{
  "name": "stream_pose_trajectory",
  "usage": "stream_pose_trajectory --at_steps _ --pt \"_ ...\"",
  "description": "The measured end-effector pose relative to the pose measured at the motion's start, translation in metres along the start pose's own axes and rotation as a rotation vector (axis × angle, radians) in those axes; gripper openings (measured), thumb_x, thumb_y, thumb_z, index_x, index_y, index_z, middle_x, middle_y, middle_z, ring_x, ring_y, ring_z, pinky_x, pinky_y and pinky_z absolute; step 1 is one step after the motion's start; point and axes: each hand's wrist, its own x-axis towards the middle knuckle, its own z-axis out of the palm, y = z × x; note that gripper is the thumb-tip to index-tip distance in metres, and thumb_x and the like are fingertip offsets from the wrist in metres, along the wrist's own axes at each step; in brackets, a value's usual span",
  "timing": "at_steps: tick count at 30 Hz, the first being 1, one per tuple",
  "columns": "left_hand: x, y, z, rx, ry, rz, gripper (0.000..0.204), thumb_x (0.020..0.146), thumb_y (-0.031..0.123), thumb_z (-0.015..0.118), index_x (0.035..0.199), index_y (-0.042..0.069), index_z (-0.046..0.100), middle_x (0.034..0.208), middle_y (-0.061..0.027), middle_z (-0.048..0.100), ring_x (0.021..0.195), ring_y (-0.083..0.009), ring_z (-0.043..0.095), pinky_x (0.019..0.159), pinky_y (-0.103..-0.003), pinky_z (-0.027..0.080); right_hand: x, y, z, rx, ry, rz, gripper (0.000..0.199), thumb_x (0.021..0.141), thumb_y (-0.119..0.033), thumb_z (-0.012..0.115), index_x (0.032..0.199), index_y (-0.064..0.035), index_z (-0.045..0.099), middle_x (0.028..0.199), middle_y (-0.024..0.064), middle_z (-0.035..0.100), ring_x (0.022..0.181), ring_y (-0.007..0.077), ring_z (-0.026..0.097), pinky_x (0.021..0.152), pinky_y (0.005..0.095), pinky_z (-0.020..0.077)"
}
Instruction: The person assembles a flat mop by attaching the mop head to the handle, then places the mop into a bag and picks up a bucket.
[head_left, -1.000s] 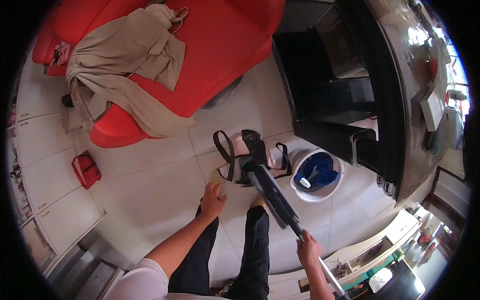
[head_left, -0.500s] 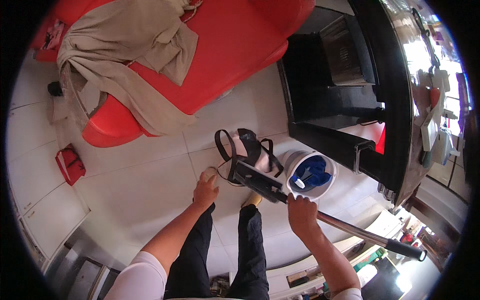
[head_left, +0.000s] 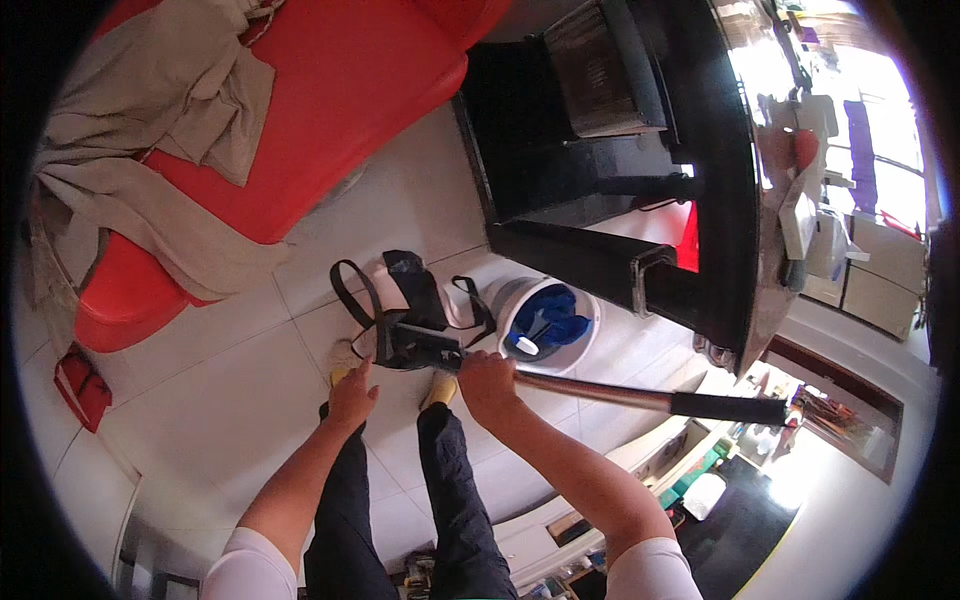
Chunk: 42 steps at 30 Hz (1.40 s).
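My right hand [head_left: 487, 380] is closed round the metal pole of a long-handled flat mop [head_left: 600, 391], close to its head. The pole runs off to the right and ends in a black grip. Its dark rectangular head [head_left: 425, 347] is lifted above the floor, in front of a pale pink and black bag [head_left: 400, 285] with black straps. My left hand [head_left: 350, 398] is beside the left end of the head, fingers loosely apart, and seems to hold nothing. Right of the bag stands a white bucket [head_left: 572, 360] with a blue cloth [head_left: 550, 312] and a white-ended item inside.
A red sofa [head_left: 330, 110] with a beige cloth [head_left: 200, 90] over it fills the upper left. At the right stands a black glossy table [head_left: 590, 260]. On the tiled floor [head_left: 220, 390] at the far left lies a red item [head_left: 82, 388]. My shoes are just below the bag.
The view has shifted to the right, so the scene sits further left. The mop pole now lies more level. My left hand remains near the mop head.
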Motion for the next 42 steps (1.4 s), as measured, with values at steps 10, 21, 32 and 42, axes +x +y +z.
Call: stream_pose_trajectory --at_steps 10,21,32,42 --pt "0.011 0.056 -0.026 -0.254 -0.004 0.045 0.064 0.077 0.017 0.063 0.133 0.012 0.032 0.102 -0.0135 0.060 0.093 -0.0290 0.059 0.078 -0.037 0.048 0.054 -0.004 -0.024 -0.104 -0.054 -0.099 0.019 0.079 -0.018 0.054 0.090 -0.0115 0.067 0.089 0.0072 0.061 0.089 0.0295 0.058 0.072 0.0487 0.0385" --pt "0.009 0.082 -0.030 -0.328 -0.002 0.072 0.064 0.076 0.016 0.062 0.133 0.010 0.033 0.114 -0.0178 0.053 0.103 -0.0318 0.054 0.085 -0.038 0.044 0.040 -0.015 0.048 0.000 0.143 0.068 0.015 0.077 -0.020 0.053 0.078 -0.0123 0.066 0.078 0.0075 0.062 0.078 0.0244 0.059 0.062 0.0418 0.0392" --pt "-0.002 0.178 -0.165 -0.693 0.274 0.445 0.051 0.077 0.012 0.061 0.125 0.006 0.043 0.116 -0.0115 0.054 0.102 -0.0190 0.054 0.080 -0.029 0.046 0.039 -0.082 -0.035 0.144 0.225 -0.247 0.016 0.077 -0.020 0.053 0.087 -0.0132 0.063 0.086 0.0034 0.060 0.093 0.0236 0.054 0.074 0.0438 0.0382" --pt "0.061 0.037 -0.231 -1.049 0.710 0.009 0.023 0.086 0.024 0.058 0.094 0.002 0.056 0.084 -0.0063 0.061 0.077 -0.0115 0.056 0.070 -0.026 0.045 0.044 -0.158 -0.042 0.404 0.698 -0.545 0.018 0.072 -0.012 0.052 0.089 -0.0061 0.058 0.085 0.0064 0.057 0.100 0.0255 0.048 0.085 0.0391 0.0366"
